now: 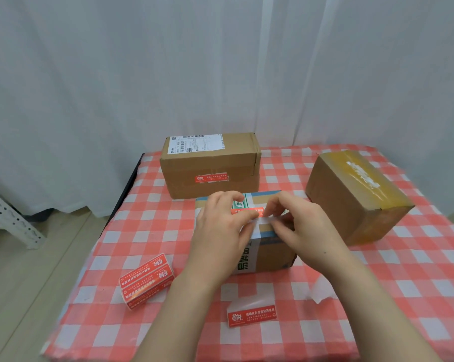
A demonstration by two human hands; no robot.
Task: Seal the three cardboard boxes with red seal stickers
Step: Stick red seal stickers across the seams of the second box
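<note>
Our left hand (pixel 218 226) and right hand (pixel 301 227) each pinch an end of the red rectangular seal sticker (pixel 245 211) atop the green-printed brown cardboard box (pixel 269 256), mid-way across the red-checked tabletop (pixel 382 288). If one end grabs first, we judge it may crease or sit crooked; our fingers hide the seam, so it could miss.

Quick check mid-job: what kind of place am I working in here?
Probably a makeshift home packing spot: a table under a red-and-white checked cloth, sheer white curtains behind it, and a brown cardboard box bearing a printed shipping label.
</note>
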